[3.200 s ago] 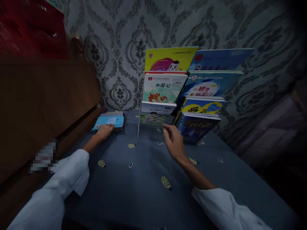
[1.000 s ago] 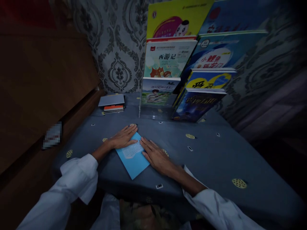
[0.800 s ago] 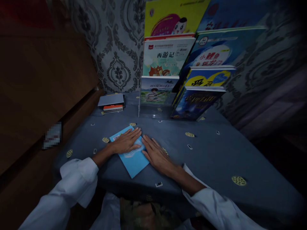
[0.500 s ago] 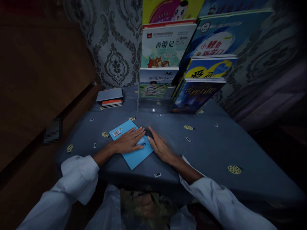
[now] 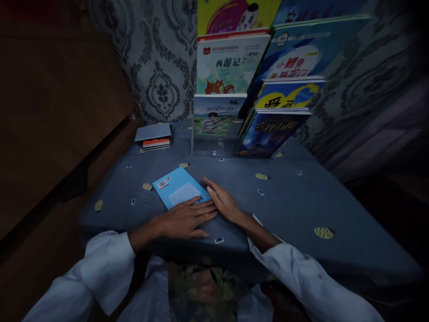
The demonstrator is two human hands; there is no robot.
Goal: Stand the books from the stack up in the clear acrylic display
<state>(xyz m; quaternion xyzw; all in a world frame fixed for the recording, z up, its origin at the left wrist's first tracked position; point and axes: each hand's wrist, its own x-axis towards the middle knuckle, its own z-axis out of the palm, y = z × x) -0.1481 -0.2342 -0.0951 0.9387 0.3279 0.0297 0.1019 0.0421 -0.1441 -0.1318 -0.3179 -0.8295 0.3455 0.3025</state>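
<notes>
On my feed, a thin light-blue rectangular paper book lies flat in the lower middle of the frame, on a worktop covered in dark grey-blue cloth with yellow dotted ovals. I see a white barcode label near its upper-left corner and a pale panel of print beside the fingers. The left hand rests palm down across the book's lower edge, its grip released, fingers stretched to the right. The right hand stands on its edge by the book's right corner, fingers straight and its grip slack around nothing; whether it touches that corner, I cannot tell. The left fingertips reach the right hand. Toward the upper left I have a small stack of books, grey on top with an orange spine below. At upper centre, a clear plastic stand bears colourful picture-covered books in two leaning columns.
</notes>
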